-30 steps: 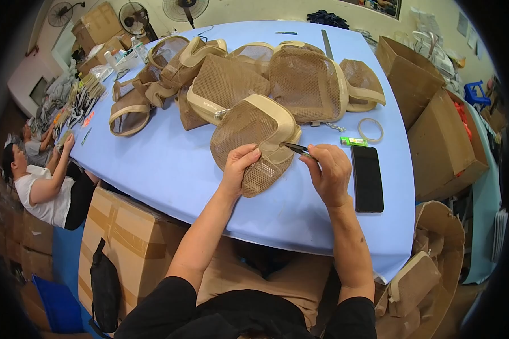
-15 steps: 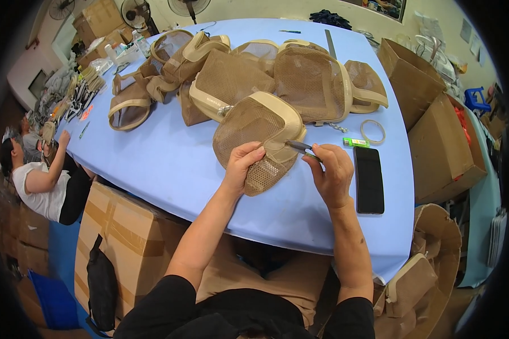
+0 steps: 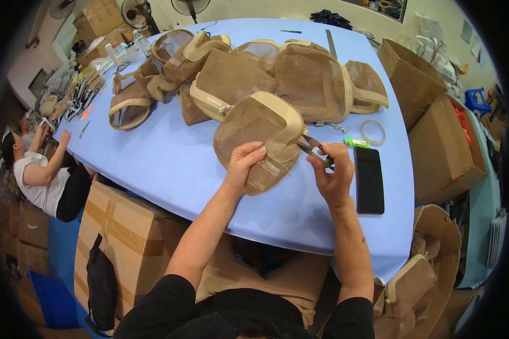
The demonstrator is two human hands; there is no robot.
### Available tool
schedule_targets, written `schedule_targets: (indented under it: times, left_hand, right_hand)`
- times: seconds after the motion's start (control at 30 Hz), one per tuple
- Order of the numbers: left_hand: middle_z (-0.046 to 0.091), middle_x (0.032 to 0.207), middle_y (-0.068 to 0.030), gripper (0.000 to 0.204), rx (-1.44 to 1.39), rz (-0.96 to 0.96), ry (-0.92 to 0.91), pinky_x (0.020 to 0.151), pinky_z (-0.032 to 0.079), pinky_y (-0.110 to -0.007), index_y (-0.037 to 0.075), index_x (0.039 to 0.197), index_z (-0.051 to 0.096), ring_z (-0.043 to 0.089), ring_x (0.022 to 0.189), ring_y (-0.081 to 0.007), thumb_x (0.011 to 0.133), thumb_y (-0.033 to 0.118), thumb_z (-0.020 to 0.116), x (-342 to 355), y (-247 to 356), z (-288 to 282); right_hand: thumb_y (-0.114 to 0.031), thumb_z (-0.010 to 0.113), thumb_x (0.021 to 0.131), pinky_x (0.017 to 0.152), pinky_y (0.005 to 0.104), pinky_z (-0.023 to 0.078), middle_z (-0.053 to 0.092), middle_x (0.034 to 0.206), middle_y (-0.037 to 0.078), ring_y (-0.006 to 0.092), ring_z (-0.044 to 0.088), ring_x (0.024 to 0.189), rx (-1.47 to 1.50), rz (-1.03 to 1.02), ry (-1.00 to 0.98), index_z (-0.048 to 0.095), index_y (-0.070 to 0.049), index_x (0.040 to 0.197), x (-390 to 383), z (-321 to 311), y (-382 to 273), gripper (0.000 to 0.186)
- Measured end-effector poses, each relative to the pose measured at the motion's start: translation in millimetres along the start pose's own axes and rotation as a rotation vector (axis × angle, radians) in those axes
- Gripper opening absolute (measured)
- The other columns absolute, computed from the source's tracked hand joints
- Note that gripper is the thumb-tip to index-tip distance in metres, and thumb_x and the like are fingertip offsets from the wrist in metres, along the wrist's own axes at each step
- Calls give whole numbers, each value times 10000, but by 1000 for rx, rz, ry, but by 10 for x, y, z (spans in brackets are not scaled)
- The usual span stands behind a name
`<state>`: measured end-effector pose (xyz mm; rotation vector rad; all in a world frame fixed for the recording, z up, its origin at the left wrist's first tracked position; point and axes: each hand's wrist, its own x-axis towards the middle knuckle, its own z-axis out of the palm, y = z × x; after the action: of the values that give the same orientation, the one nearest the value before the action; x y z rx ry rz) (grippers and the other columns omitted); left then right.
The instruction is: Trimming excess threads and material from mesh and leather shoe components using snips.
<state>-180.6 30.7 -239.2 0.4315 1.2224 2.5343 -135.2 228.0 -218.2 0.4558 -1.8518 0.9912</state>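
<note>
A tan mesh bag [image 3: 251, 127] with a beige fabric border is held above the blue-covered table. My left hand [image 3: 245, 165] is closed on its lower edge, with the thumb on top of the mesh. In my right hand [image 3: 335, 172] is a pair of dark thread snips [image 3: 311, 149], the fingers wrapped around them. The blades are spread and their tips are at the bag's right border. Whether they touch a thread is too small to tell. Just behind lie more tan mesh bags [image 3: 234, 76], one with a small chain near its corner.
Right of my right hand lie a black phone [image 3: 370, 181], a green-and-white small pack [image 3: 355, 142] and a tape ring [image 3: 373, 131]. Cardboard boxes [image 3: 444, 147] stand beyond the right table edge. A taped carton [image 3: 124, 237] is at lower left. A person [image 3: 45, 175] sits at the left.
The snips have shifted slightly right, from the bag's middle to its right border, and their blades have spread. My left hand keeps its hold. The seated person's arms have moved.
</note>
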Motion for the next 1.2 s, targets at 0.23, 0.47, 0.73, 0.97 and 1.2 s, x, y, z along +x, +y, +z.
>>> schedule_targets:
  times: [0.23,0.47,0.73,0.97,1.2]
  left_hand:
    - [617,878,-62,182,73,-40,-84,693,456,-217,-36,955,598,570,776,-98,824,79,547,-9,-10,52]
    - [578,875,-34,187,380,15,-245,686,412,-200,-34,925,600,516,795,-66,851,115,513,28,-114,76]
    - [612,798,-45,200,160,-80,-71,623,441,-206,-27,881,610,552,707,-75,859,152,523,35,-71,66]
    - [624,859,-77,208,156,-48,-27,684,471,-232,-39,930,602,579,757,-114,850,136,521,39,-83,36]
    - [625,868,-82,201,106,-65,-47,693,473,-233,-40,941,601,582,766,-118,844,119,526,29,-49,29]
  right_hand:
    - [-117,726,621,509,318,432,536,712,69,232,556,612,-18,20,-265,512,-89,945,-12,160,-186,390]
    - [-30,681,645,531,284,429,525,676,67,183,562,614,-35,104,-287,549,-75,858,-84,155,-94,255]
    - [-136,683,745,563,212,399,511,753,21,87,471,652,386,432,-331,492,-28,926,115,-184,-135,284]
    - [-116,715,646,548,314,434,534,767,86,256,536,658,-127,112,-287,526,-62,872,123,-87,-142,300]
    - [-116,721,615,535,323,395,555,732,48,226,520,615,-250,-82,-233,547,-77,823,77,-53,-36,274]
